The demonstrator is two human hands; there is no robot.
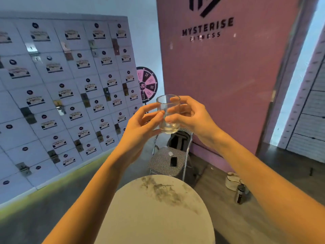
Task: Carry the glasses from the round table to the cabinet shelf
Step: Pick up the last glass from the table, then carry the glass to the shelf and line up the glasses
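Holding a clear glass (168, 126) upright, raised well clear of the round tabletop (158, 217), the left hand (140, 124) and right hand (191, 117) both curl their fingers round its sides before a pink wall (219, 76).

One wide-angle cam, on the person's head. Faces forward, tilted down: round table (154, 217) close at bottom centre, left hand (140, 124) and right hand (191, 117) on glass (168, 115) mid-frame, locker wall (52, 85) upper left, pink wall (228, 85) upper right.
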